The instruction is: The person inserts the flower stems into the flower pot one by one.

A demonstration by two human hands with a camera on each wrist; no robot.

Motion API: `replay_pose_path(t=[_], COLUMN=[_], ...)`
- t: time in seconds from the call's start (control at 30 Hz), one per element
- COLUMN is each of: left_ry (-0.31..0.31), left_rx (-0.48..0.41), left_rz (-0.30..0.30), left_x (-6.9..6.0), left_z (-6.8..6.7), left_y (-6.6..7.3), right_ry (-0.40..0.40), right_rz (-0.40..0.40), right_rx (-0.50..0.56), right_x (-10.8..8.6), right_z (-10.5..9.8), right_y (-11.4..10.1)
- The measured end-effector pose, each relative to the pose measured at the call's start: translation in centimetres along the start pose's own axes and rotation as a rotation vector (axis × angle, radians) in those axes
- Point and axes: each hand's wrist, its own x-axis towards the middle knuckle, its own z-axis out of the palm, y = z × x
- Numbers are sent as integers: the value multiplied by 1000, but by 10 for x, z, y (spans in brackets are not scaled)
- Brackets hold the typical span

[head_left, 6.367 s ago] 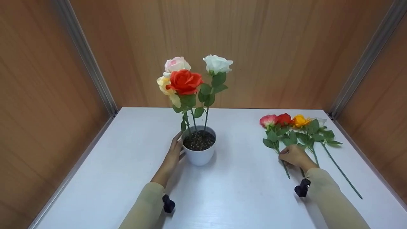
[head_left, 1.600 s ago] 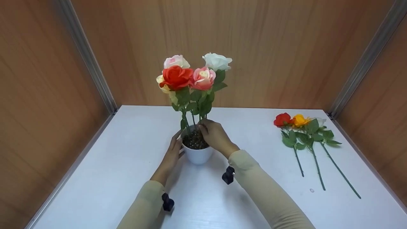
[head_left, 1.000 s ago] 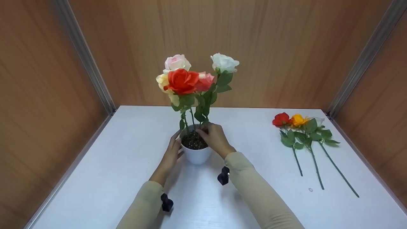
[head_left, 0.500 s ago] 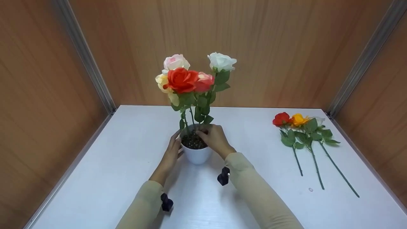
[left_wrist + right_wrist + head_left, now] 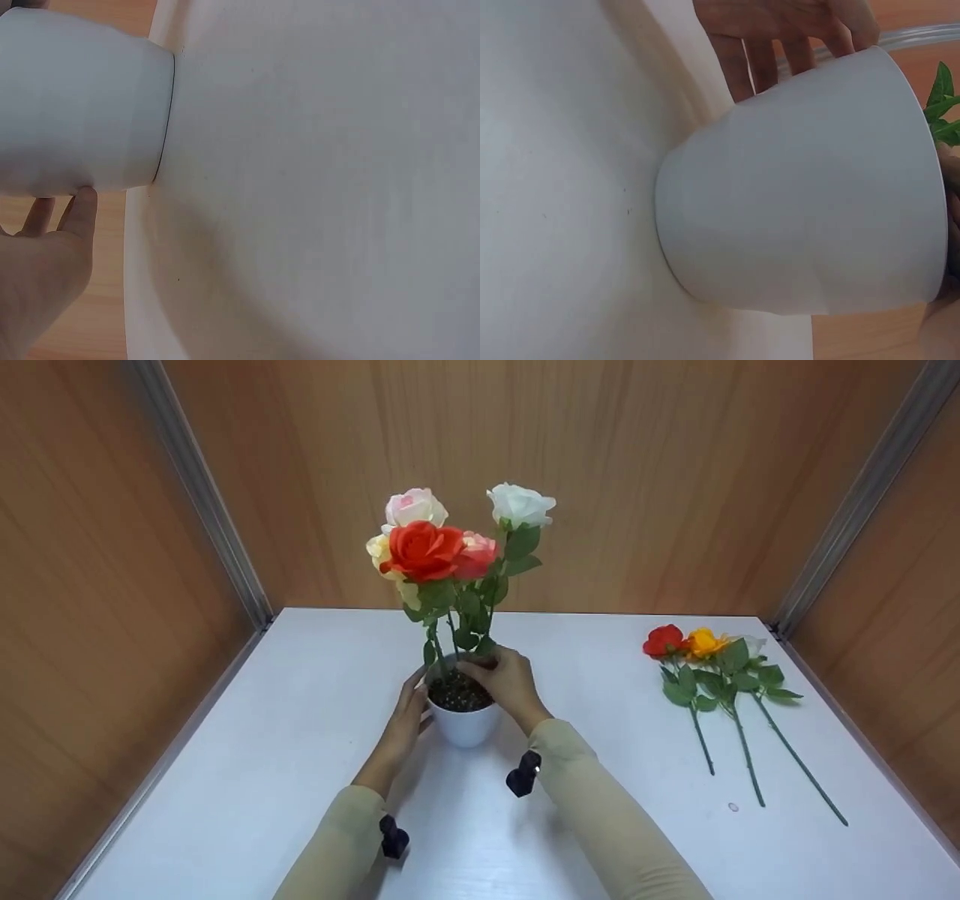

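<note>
A white flower pot [image 5: 466, 729] of dark soil [image 5: 459, 694] stands on the white table. Fairly straight fingers of my left hand [image 5: 403, 724] rest against its left side; in the right wrist view that hand's fingers [image 5: 761, 64] touch the wall of the pot. At the soil, my right hand [image 5: 510, 682] pinches the stem of a pink rose [image 5: 475, 556]; the pinch is partly hidden by the hand. Around it in the pot rise a red rose [image 5: 424, 550], a white rose [image 5: 521, 505], a pale pink rose [image 5: 415, 507] and a yellow rose [image 5: 377, 553].
On the right of the table [image 5: 300, 682] lie another red rose [image 5: 664, 640], an orange-yellow rose [image 5: 706, 643] and a white rose [image 5: 752, 644], stems toward me. A small clear disc [image 5: 733, 807] lies near them. Wooden panels [image 5: 600, 480] enclose the back and sides.
My right hand has brought the pink rose from the right-hand row to the pot. Lately its head has shifted left, partly behind the red rose. My left hand has stayed at the pot.
</note>
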Motion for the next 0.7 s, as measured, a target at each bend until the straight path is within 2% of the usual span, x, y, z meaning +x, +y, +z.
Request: replay_pose_path(t=[0.13,0.2,0.47,0.7], left_ry=[7,10,0,14], left_rx=[4,5,4,18], left_rz=[-6,-8,-2,14], left_x=[0,-1,0,0], left_z=[1,1,1,1], left_y=[1,2,2,0], right_ry=[-8,-19,-60,-70], right_rz=[33,25,-137,-208], right_rx=[37,46,-70,-172], right_x=[0,-1,-3,-4], right_z=[1,1,1,-1], right_y=[0,-1,1,0])
